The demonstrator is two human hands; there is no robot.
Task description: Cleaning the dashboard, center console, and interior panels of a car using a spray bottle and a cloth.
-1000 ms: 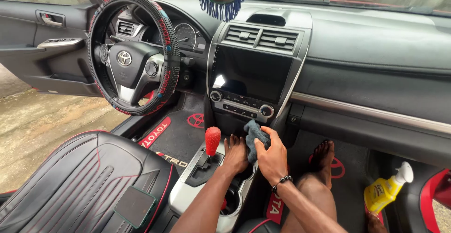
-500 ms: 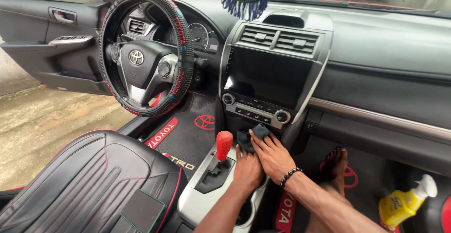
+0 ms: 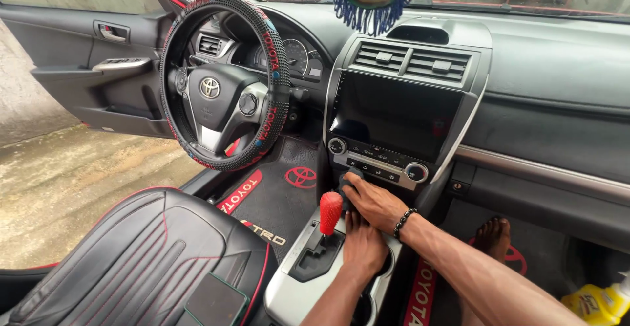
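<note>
1. Your right hand [image 3: 369,201] is curled over a dark cloth [image 3: 348,180], gripping it and pressing it into the recess just under the control panel [image 3: 377,162] below the screen.
2. Only a small edge of the cloth shows past your fingers.
3. Your left hand [image 3: 363,246] lies flat and open on the silver centre console [image 3: 292,293], holding nothing, just beside the red gear knob [image 3: 330,211].
4. A steering wheel [image 3: 226,83] with a patterned cover sits to the left.
5. A yellow spray bottle [image 3: 600,303] lies on the far floor, well apart.
</note>
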